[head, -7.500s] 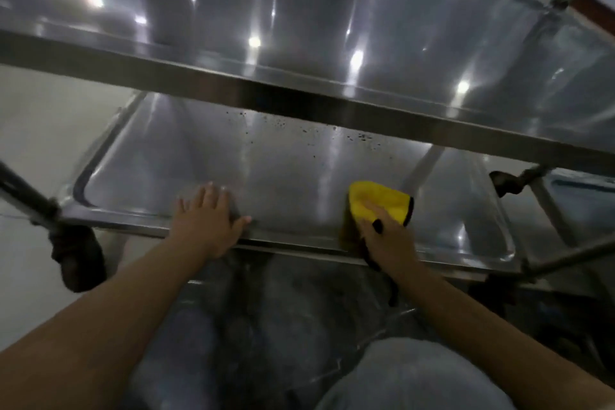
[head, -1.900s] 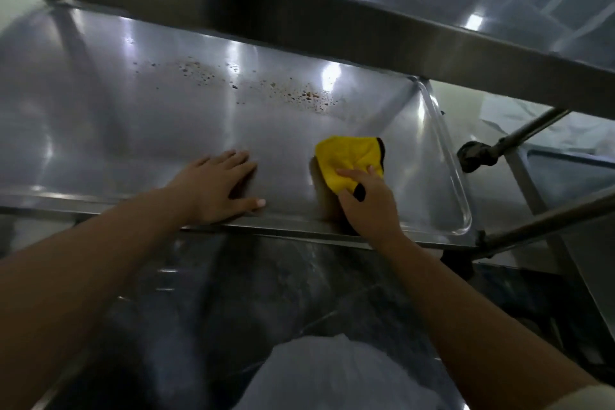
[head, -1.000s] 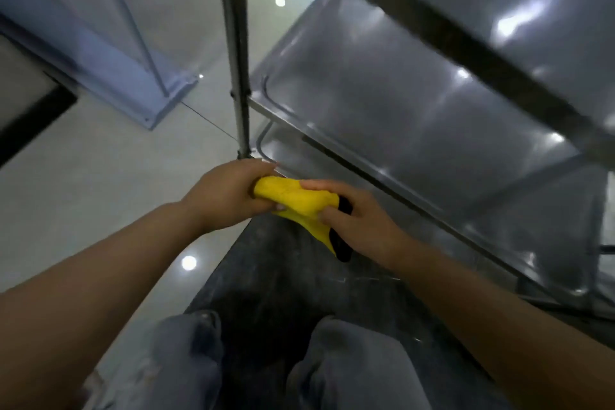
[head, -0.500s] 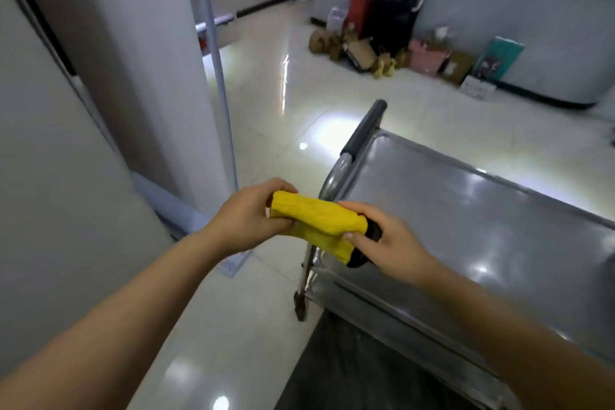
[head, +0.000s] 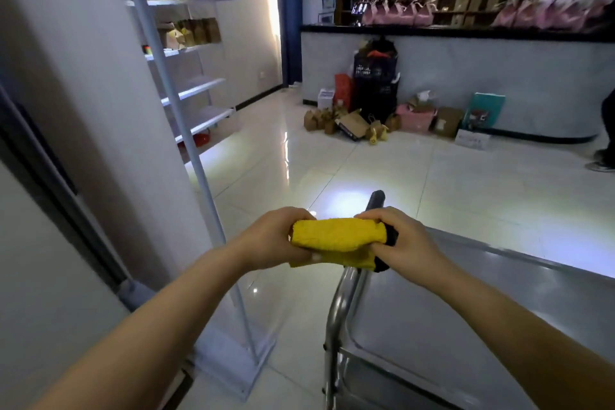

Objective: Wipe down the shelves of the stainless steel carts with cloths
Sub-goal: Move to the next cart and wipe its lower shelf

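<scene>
A folded yellow cloth (head: 336, 240) with a black edge is held in the air between both hands. My left hand (head: 269, 243) grips its left end and my right hand (head: 404, 243) grips its right end. Below and to the right lies the top shelf of the stainless steel cart (head: 482, 309), seen from above. The cart's push handle (head: 342, 296) curves up under the cloth, its black grip showing just behind my right hand.
A white pillar (head: 83, 110) and a white metal shelf rack (head: 186, 93) stand on the left. Boxes, bags and a black crate (head: 376, 83) are piled against a counter (head: 466, 70) at the back. A person's shoe (head: 602, 165) shows at the far right on the glossy tiled floor.
I have risen from the cart's lower shelf, where my right hand wiped with the cloth. Both hands now hold the cloth above the top shelf, and the view has lifted to the room.
</scene>
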The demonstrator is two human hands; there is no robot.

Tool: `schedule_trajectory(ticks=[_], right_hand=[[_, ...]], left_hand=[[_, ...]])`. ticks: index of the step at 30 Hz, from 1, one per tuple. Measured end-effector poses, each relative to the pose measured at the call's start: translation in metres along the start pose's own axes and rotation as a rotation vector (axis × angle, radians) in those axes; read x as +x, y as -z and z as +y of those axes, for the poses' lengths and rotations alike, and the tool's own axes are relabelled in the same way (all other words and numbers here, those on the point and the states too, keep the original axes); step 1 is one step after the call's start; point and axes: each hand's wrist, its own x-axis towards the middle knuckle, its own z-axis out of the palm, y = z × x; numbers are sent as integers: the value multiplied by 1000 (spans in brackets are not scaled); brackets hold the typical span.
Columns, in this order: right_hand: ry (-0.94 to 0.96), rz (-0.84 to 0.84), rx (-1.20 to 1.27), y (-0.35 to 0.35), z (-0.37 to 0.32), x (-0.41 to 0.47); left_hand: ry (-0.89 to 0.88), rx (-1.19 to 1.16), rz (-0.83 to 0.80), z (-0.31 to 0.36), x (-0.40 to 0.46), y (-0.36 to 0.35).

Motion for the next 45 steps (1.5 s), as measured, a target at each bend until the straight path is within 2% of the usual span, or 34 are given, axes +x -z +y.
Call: schedule_trajectory(ticks=[7, 11, 15, 23, 29, 32, 38, 45], right_hand=[[-82, 110, 6, 6, 40, 69], [-145, 234, -64, 6, 62, 95], [-327, 352, -119, 7, 74, 93], [-594, 611, -285, 24, 86, 43], [-670, 722, -350, 49, 99, 12], [-753, 794, -339, 56, 110, 2], [-901, 939, -367, 65, 150, 7], [-1116, 1154, -390, 59, 182, 60]], left_hand=[[-26, -115, -139, -40, 87, 11], [-120, -180, -157, -64, 153, 9], [-260, -153, -264, -69, 218, 0], [-588, -27, -513, -19, 296, -36], [-830, 47, -508, 22, 334, -77], [-914, 43, -501, 39, 359, -101], [-1058, 66, -660, 70, 440, -166], [-1144, -11, -782, 79, 518, -231]])
